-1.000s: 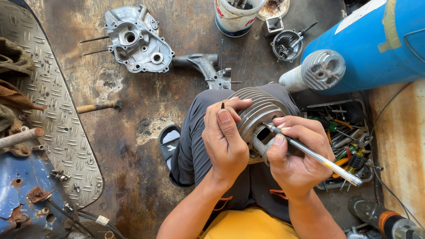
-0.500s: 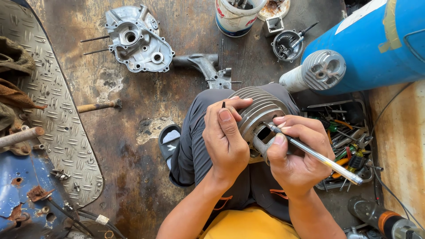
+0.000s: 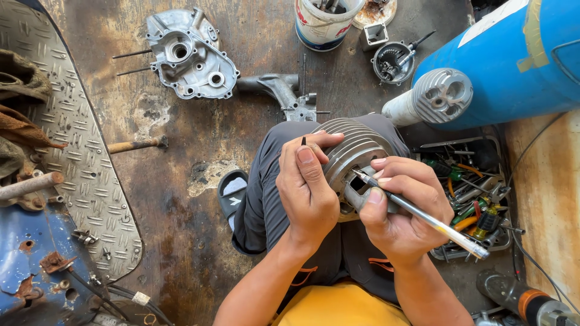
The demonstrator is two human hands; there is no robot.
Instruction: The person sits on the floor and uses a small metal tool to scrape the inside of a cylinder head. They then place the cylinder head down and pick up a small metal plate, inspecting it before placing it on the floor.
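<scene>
Both hands on the finned cylinder (image 3: 356, 151), which sits on my lap over my knees, above the stained floor (image 3: 181, 151). My left hand (image 3: 308, 193) is closed around its left side, fingers curled over the fins, with a small dark pin-like bit sticking up between the fingertips. My right hand (image 3: 399, 211) grips a thin metal rod tool (image 3: 423, 217) pencil-style; its tip touches the cylinder's port opening at the lower face.

Around me on the floor:
- grey engine crankcase cover (image 3: 187, 54) near the top edge, left of centre, studs sticking out to its left
- cast metal bracket (image 3: 284, 93) just beside it, between the cover and my knee
- white plastic bucket (image 3: 323, 21) at the top edge
- small round dish of parts (image 3: 393, 60) to the right of the bucket
- blue drum (image 3: 513, 60) in the top right corner, with a finned cylinder head (image 3: 435, 96) lying against it
- tray of screwdrivers and hand tools (image 3: 471, 193) at the right edge, behind my right hand
- checker-plate panel (image 3: 78, 175) along the left edge
- black slipper (image 3: 229, 193) under my left leg
</scene>
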